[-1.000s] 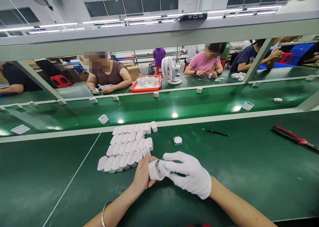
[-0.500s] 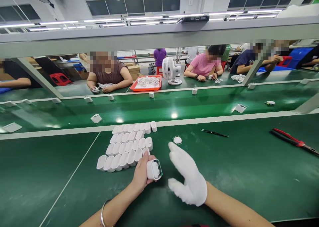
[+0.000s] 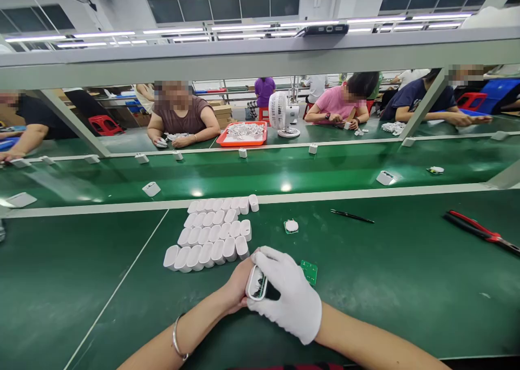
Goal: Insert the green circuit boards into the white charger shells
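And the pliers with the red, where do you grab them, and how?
I'd grab the pliers by both handles, reaching down from above at their left end. They lie flat, with the handles close together, so both should fit in one grip. The thin metal nose points right, away from that end.

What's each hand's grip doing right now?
Left hand: closed on the white housing.
Right hand, gloved: closed around the same housing.

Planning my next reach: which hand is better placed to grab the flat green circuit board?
Probably right: the white-gloved right hand is nearer the board; the bare left hand lies beyond it. Both touch the open white case.
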A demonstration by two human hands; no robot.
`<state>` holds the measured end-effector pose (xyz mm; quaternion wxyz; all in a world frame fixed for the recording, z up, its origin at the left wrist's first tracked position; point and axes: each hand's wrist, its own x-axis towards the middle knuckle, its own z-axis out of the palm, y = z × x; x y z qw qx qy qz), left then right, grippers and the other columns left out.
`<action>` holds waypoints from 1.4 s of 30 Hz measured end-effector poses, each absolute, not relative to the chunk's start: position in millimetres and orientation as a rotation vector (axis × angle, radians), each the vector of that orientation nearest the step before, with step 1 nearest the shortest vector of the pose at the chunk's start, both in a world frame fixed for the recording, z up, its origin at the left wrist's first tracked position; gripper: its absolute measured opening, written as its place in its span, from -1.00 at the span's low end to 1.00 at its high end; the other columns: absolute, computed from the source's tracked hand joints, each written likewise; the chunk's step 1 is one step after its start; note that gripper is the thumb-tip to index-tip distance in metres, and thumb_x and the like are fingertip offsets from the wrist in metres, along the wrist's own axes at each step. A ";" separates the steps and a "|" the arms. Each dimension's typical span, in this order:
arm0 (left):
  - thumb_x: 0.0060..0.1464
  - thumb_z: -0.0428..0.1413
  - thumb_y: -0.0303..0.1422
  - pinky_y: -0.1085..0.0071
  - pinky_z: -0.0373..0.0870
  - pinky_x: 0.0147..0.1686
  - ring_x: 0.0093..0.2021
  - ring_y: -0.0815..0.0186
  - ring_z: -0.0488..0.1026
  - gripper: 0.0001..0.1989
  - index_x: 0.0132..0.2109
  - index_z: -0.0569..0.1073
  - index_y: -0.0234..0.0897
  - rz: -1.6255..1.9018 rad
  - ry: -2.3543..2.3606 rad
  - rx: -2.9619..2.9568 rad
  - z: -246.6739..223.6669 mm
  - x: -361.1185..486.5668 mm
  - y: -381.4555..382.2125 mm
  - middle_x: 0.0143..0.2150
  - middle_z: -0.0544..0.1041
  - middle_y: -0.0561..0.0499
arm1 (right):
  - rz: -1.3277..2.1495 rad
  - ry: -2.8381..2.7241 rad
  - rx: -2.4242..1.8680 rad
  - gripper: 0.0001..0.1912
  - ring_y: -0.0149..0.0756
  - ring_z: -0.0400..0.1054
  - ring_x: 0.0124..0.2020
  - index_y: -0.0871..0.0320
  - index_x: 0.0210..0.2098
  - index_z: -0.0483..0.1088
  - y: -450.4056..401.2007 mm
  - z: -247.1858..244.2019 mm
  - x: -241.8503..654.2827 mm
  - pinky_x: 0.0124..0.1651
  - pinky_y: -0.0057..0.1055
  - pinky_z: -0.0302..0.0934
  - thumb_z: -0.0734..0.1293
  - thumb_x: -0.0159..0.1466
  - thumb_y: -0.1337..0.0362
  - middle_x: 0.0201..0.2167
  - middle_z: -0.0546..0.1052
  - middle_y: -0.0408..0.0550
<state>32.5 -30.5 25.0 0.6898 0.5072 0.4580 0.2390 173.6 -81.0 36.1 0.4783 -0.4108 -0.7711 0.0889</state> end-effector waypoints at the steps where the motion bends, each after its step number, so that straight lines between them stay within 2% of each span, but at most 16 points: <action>1: 0.03 -0.18 0.23 0.53 -0.08 -0.84 -0.87 0.50 -0.04 -0.36 -0.49 0.34 -0.27 0.539 1.036 1.192 26.2 32.1 -30.4 -0.81 0.19 0.18 | 0.207 -1.855 -1.001 -0.26 -0.10 0.35 0.00 0.10 0.19 0.16 -80.7 36.9 171.7 0.01 -0.22 0.27 0.43 0.07 0.14 0.02 0.43 0.12; 4: 0.11 -0.10 0.11 0.51 0.09 -0.74 -0.77 0.41 0.18 -0.49 -0.37 0.40 -0.26 0.662 1.117 1.424 36.6 25.9 -23.9 -0.70 0.33 0.11 | 0.227 -1.809 -1.089 -0.46 -0.21 0.40 -0.15 0.10 0.08 0.29 -63.6 46.0 178.8 -0.05 -0.30 0.28 0.37 0.09 0.24 -0.17 0.52 0.00; 6: 0.04 0.07 -0.01 0.45 0.28 -0.53 -0.45 0.27 0.42 -0.66 -0.26 0.42 -0.20 0.813 1.180 1.566 44.5 18.7 -15.9 -0.42 0.47 0.00 | 0.279 -1.756 -1.363 -0.66 -0.29 0.40 -0.26 0.09 -0.07 0.38 -33.9 57.0 195.0 -0.12 -0.38 0.28 0.30 0.14 0.28 -0.30 0.52 -0.09; 8: -0.07 0.20 -0.13 0.30 0.34 -0.25 -0.09 0.09 0.38 -0.73 -0.25 0.44 -0.17 0.918 1.263 1.791 47.7 11.6 -7.7 -0.13 0.44 -0.09 | 0.334 -1.572 -1.779 -0.78 -0.35 0.38 -0.31 0.09 -0.17 0.41 7.8 67.6 218.4 -0.20 -0.45 0.27 0.25 0.19 0.29 -0.36 0.51 -0.15; 10: -0.11 0.24 -0.21 0.13 0.30 -0.11 0.04 -0.04 0.27 -0.77 -0.29 0.45 -0.18 0.934 1.400 2.173 44.6 6.2 -1.5 0.01 0.38 -0.13 | 0.310 -1.456 -1.939 -0.72 -0.31 0.38 -0.27 0.18 -0.06 0.37 52.0 73.3 245.1 -0.19 -0.41 0.26 0.22 0.25 0.29 -0.25 0.51 -0.05; 15: 0.04 0.12 -0.35 -0.08 0.24 -0.09 0.04 -0.11 0.23 -0.90 -0.41 0.42 -0.24 0.927 1.571 2.591 27.2 2.8 2.9 0.12 0.32 -0.21 | 0.286 -1.387 -2.141 -0.71 -0.26 0.36 -0.18 0.24 -0.04 0.33 115.4 66.6 292.2 -0.13 -0.27 0.26 0.25 0.31 0.20 -0.13 0.44 0.04; 19: 0.06 0.12 -0.39 -0.03 0.31 -0.13 -0.01 -0.06 0.29 -0.79 -0.52 0.37 -0.24 0.938 1.465 2.644 21.7 8.4 -2.3 0.08 0.39 -0.14 | 0.206 -1.478 -2.114 -0.45 -0.12 0.25 0.02 0.19 0.19 0.13 101.1 56.3 284.7 -0.08 -0.32 0.16 0.26 0.24 0.21 0.08 0.30 0.15; 22: 0.02 0.17 -0.41 0.09 0.39 -0.15 0.01 0.00 0.35 -0.82 -0.50 0.36 -0.22 0.919 1.308 2.660 15.5 17.1 -11.0 0.04 0.44 -0.09 | 0.207 -1.602 -2.053 -0.34 -0.13 0.26 -0.02 0.05 0.22 0.11 63.8 39.4 264.5 -0.11 -0.33 0.14 0.30 0.17 0.05 0.03 0.33 0.06; 25: -0.06 0.22 -0.45 0.10 0.40 -0.10 0.06 0.01 0.37 -0.86 -0.36 0.38 -0.20 0.888 1.259 2.409 4.8 25.2 -18.4 0.08 0.42 -0.10 | 0.263 -1.712 -2.029 -0.41 -0.11 0.30 -0.11 0.02 0.07 0.31 24.1 15.9 252.1 -0.18 -0.33 0.14 0.39 0.06 0.04 -0.15 0.42 -0.01; 27: -0.13 0.25 -0.46 0.08 0.39 -0.09 0.02 0.03 0.41 -0.62 -0.12 0.38 -0.19 0.859 1.281 2.144 -2.2 28.1 -18.9 0.07 0.43 -0.13 | 0.290 -1.738 -2.014 -0.51 -0.12 0.29 -0.13 0.04 0.04 0.34 6.1 3.3 252.4 -0.16 -0.32 0.14 0.35 0.11 0.14 -0.22 0.45 -0.02; 29: -0.17 0.26 -0.48 0.14 0.43 -0.17 -0.15 0.12 0.48 -0.32 0.13 0.25 -0.19 0.823 1.275 1.991 -7.0 28.8 -15.7 -0.03 0.48 -0.11 | 0.305 -1.723 -1.994 -0.48 -0.11 0.28 -0.09 0.07 0.11 0.29 -2.3 -4.0 257.3 -0.09 -0.28 0.14 0.31 0.15 0.23 -0.17 0.47 0.00; 31: -0.20 0.27 -0.47 0.25 0.45 -0.28 -0.33 0.24 0.48 -0.23 0.19 0.21 -0.20 0.797 1.239 1.960 -8.7 28.7 -10.5 -0.12 0.51 -0.06 | 0.321 -1.698 -1.959 -0.43 -0.10 0.25 -0.02 0.11 0.15 0.25 -2.5 -6.5 262.8 0.00 -0.24 0.13 0.32 0.13 0.26 -0.08 0.46 0.03; 34: -0.26 0.33 -0.39 0.37 0.42 -0.39 -0.38 0.28 0.44 -0.44 -0.02 0.42 -0.23 0.799 1.179 1.948 -5.7 29.2 -5.2 -0.20 0.50 -0.02 | 0.371 -1.656 -1.883 -0.56 -0.09 0.27 -0.01 0.13 -0.02 0.39 4.3 -4.7 266.7 0.03 -0.20 0.14 0.34 0.09 0.27 -0.11 0.49 0.02; 37: -0.34 0.37 -0.26 0.40 0.36 -0.45 -0.42 0.30 0.38 -0.57 -0.27 0.43 -0.26 0.860 1.181 1.986 0.5 30.6 -5.9 -0.33 0.42 0.05 | 0.460 -1.576 -1.789 -0.70 -0.15 0.39 -0.18 0.17 -0.20 0.42 5.3 1.2 262.7 -0.06 -0.20 0.24 0.35 0.04 0.29 -0.26 0.54 0.00; 40: -0.16 0.28 -0.26 0.35 0.36 -0.39 -0.38 0.28 0.37 -0.69 -0.36 0.30 -0.25 0.983 1.200 2.035 4.3 30.4 -8.1 -0.34 0.36 0.06 | 0.590 -1.495 -1.668 -0.68 -0.29 0.44 -0.36 0.19 -0.18 0.33 -10.8 11.2 249.4 -0.24 -0.33 0.35 0.34 0.05 0.28 -0.34 0.56 -0.05; 42: 0.00 0.16 -0.33 0.32 0.40 -0.28 -0.27 0.26 0.43 -0.82 -0.30 0.29 -0.24 1.052 1.138 2.075 3.4 28.7 -8.0 -0.24 0.42 0.00 | 0.678 -1.425 -1.514 -0.67 -0.31 0.46 -0.38 0.18 -0.19 0.31 -29.8 19.2 236.3 -0.30 -0.37 0.37 0.36 0.04 0.29 -0.35 0.56 -0.06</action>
